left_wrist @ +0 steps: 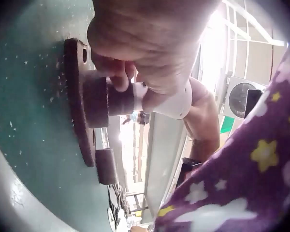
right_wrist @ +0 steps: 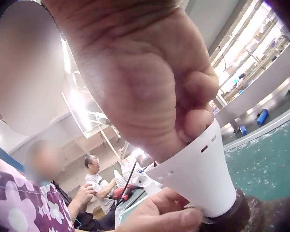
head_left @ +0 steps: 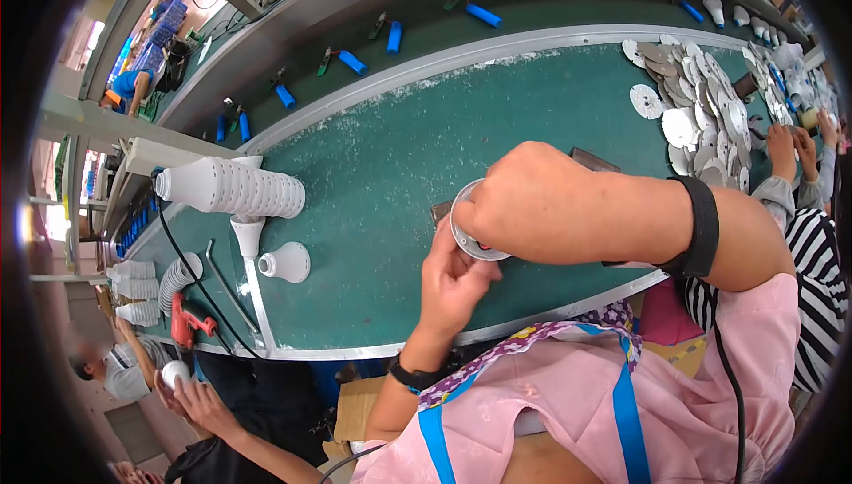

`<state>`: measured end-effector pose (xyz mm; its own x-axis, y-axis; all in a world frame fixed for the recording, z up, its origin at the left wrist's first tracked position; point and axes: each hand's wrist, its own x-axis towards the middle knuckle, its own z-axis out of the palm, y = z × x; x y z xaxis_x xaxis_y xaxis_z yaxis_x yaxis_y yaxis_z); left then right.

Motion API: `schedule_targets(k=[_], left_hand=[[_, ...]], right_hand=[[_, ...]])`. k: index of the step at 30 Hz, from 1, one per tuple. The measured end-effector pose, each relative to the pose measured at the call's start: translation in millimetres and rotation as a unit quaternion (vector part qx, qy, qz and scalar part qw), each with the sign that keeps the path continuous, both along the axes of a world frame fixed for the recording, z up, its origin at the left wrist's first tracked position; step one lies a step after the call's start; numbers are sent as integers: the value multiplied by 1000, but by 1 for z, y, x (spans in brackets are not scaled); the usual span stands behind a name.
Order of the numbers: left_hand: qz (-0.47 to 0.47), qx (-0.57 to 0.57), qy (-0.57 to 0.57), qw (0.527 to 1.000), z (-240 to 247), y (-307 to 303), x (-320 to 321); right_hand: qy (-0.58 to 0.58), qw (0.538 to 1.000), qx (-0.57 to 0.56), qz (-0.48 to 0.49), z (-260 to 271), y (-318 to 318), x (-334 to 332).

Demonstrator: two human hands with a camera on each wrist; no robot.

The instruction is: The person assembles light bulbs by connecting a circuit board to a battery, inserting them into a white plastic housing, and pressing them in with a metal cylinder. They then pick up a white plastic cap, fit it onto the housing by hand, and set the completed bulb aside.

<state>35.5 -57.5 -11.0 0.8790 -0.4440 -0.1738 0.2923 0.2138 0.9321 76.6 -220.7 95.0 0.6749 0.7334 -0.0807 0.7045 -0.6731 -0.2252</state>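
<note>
Head view gives me first the biggest thing, the green desk (head_left: 373,165), on which many small white bits are scattered. At its near edge is the person in pink clothing (head_left: 550,413), whose work I follow from far away through the cameras. At the right side of the desk I see a pile of flat round discs (head_left: 701,120), lying loosely one over another. At the left side there is a stack of white housings (head_left: 235,187), nested one into another. Near the left end is also a red tool (head_left: 184,322).

Of the two hands, the right hand (head_left: 532,196) comes from above; its fingers are curled and reach into a wide opening, but I cannot tell what they pinch inside. The left hand (head_left: 451,287) is lower, and its fingers are bent around the outside, pinching the work.

Under the hands, a dark metal holder (left_wrist: 77,106) rests on the desk. The white housing (right_wrist: 198,174) in work is between both hands, its wide mouth towards the right hand and its narrow end at the holder. Smallest are the blue cylinders (head_left: 352,62), spaced apart along the far shelf.
</note>
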Motion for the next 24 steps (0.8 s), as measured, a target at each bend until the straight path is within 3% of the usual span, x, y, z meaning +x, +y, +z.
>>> schedule_targets(k=[1, 3, 4, 6, 14, 16, 18, 21, 24], left_hand=[[1, 0, 0, 1000, 11, 1, 3], [-68, -202, 141, 967, 35, 1, 12], [-64, -203, 140, 967, 39, -3, 13], [2, -61, 123, 991, 45, -12, 15], [-9, -72, 146, 987, 41, -12, 19], [-6, -91, 160, 983, 42, -12, 19], [-5, -82, 150, 985, 41, -12, 18], [-7, -78, 144, 986, 40, -12, 19], [1, -74, 147, 986, 42, -12, 17]], right_hand=[[27, 1000, -6, -5, 1, 0, 0], [21, 1000, 4, -8, 1, 1, 0], [14, 1000, 14, -13, 1, 1, 0], [12, 1000, 10, -8, 1, 0, 1], [10, 999, 31, -36, -3, -16, -10], [-88, 936, 291, -178, -9, -43, -24], [-170, 923, 188, -289, -41, -76, -40], [-178, 920, 112, -331, -101, -87, -68], [-185, 923, 83, -328, -119, -93, -68]])
